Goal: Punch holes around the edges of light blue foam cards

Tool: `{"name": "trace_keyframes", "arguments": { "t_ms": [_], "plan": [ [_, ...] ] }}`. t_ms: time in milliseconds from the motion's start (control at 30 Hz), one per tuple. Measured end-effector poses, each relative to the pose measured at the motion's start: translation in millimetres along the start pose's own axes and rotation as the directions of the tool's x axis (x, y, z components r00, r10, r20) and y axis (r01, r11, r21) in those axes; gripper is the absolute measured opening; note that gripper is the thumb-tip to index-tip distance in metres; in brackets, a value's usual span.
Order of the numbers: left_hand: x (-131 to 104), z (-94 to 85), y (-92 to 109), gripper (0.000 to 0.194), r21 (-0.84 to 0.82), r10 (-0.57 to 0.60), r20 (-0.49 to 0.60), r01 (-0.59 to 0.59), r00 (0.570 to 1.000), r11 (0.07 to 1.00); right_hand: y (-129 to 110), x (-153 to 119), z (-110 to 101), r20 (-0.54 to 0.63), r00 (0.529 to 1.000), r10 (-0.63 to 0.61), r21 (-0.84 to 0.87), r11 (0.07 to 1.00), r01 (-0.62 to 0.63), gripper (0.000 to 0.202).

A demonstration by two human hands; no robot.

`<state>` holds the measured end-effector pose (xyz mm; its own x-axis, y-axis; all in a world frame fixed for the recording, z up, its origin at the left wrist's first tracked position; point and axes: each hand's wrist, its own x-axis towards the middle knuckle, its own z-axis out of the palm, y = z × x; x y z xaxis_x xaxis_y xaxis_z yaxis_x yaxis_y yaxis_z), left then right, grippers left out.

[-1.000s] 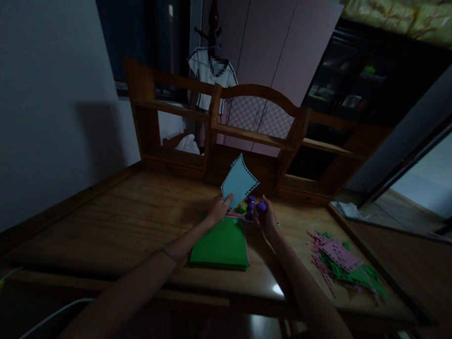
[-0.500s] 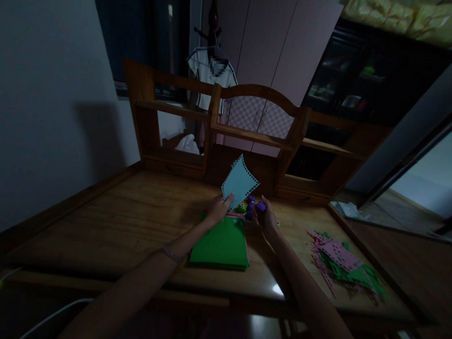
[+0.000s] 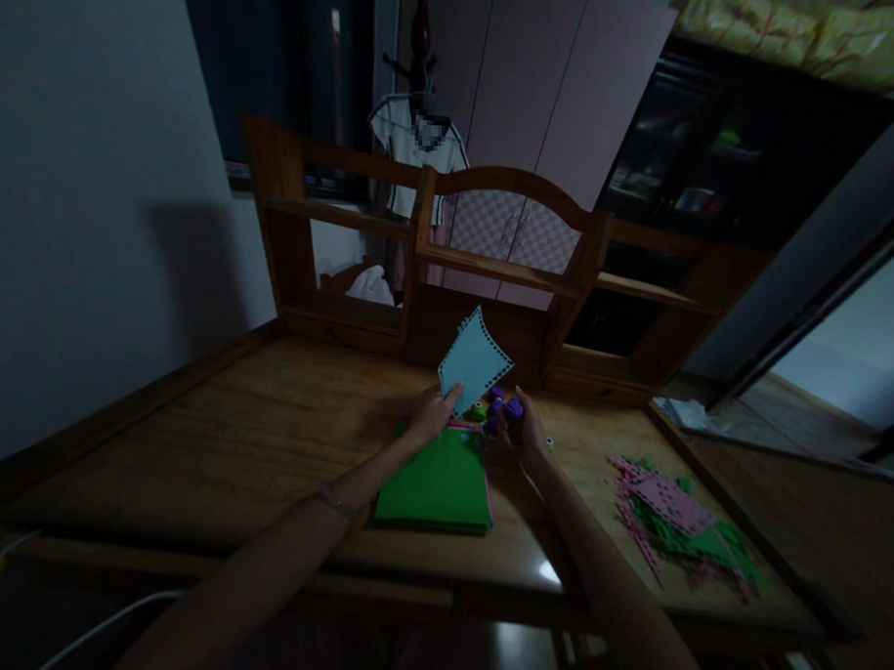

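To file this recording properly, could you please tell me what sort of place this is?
Probably a room in a home, perhaps a bedroom: a white short-sleeved shirt hangs on a dark branched coat stand, and tall pale-pink cupboard doors stand behind the brown wooden desk.

At twelve o'clock from the green stack, the person's left hand holds a pale-blue sheet. The right hand, between one and two, grips a purple object; pink-and-green scraps lie at three.
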<state>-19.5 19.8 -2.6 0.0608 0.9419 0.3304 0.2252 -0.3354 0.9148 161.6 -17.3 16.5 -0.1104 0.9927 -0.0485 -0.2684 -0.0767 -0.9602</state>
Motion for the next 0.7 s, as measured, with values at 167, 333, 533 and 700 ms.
{"name": "trace_keyframes", "arguments": {
  "t_ms": [167, 333, 533, 700],
  "plan": [
    [-0.2, 1.0, -1.4, 0.046, -0.027, 0.024, 0.015, -0.023, 1.000, 0.999, 3.5, 3.9, -2.1, 0.032, 0.999, -0.002, 0.004, 1.000, 0.002, 0.055],
    [-0.4, 1.1, -1.1, 0.046, -0.018, 0.019, 0.027, -0.018, 0.999, 1.000, 6.3, 6.4, -3.6, 0.026, 1.000, -0.005, -0.018, 1.000, 0.006, 0.053],
    [-1.1, 0.9, 0.6, 0.046, 0.012, -0.014, 0.033, 0.014, 0.999, 1.000, 4.9, 3.3, -2.2, 0.031, 0.999, -0.031, -0.022, 0.999, 0.032, 0.054],
    [0.7, 2.7, -3.5, 0.048, -0.019, 0.002, 0.031, -0.001, 1.000, 1.000, 5.9, 2.5, -2.9, 0.028, 0.999, -0.033, -0.016, 0.999, 0.034, 0.054]
  ]
}}
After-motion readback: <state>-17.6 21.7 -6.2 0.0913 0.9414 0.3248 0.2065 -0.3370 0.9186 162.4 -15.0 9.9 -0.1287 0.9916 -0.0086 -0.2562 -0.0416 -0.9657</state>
